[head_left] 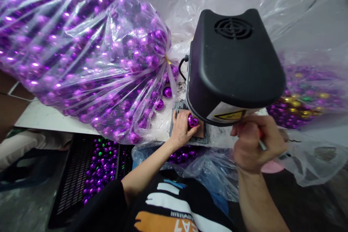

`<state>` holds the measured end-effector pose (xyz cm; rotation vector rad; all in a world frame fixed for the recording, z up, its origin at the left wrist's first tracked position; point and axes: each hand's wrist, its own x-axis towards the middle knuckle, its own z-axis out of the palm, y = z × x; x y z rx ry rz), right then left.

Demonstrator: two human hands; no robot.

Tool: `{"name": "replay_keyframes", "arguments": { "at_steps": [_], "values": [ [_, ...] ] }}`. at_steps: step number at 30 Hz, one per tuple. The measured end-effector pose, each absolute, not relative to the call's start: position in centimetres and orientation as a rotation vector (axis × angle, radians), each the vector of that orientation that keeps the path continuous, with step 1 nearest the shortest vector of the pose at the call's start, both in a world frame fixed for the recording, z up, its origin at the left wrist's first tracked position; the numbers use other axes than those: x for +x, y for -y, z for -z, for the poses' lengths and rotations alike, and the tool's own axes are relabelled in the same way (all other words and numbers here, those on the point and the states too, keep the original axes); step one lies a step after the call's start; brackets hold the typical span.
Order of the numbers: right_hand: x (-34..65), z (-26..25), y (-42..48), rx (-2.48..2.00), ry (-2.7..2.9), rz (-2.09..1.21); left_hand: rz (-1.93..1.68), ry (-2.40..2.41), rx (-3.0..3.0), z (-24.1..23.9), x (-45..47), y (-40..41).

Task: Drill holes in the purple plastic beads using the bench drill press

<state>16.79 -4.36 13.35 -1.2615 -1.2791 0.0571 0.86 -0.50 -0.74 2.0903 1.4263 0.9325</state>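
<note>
My left hand is closed around a shiny, faceted purple ball on the small base plate of a black-housed machine. Its thumb and fingers touch the ball from the left and front. To the right of the housing, my right hand is wrapped around a handle, of which a bit of red and a metal end show between the fingers. Whatever joins that handle to the machine is hidden behind the hand and the housing. Two loose purple balls lie left of the machine beside a bag.
A big clear bag of purple balls, tied with a yellow tie, fills the left. Another bag with purple, gold and green balls stands right. Below the white table are a black crate and an open plastic bag holding balls.
</note>
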Motion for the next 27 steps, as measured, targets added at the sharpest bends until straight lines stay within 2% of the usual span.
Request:
{"name": "replay_keyframes", "arguments": {
  "at_steps": [4,27],
  "values": [
    [17.1,-11.4,4.6,-1.189,1.341,-0.018,-0.900,-1.411,2.069,0.8,0.8,0.6],
    [17.5,-9.5,4.3,-1.146,1.454,0.157,-0.995,-1.384,2.109,0.7,0.6,0.6]
  ]
}}
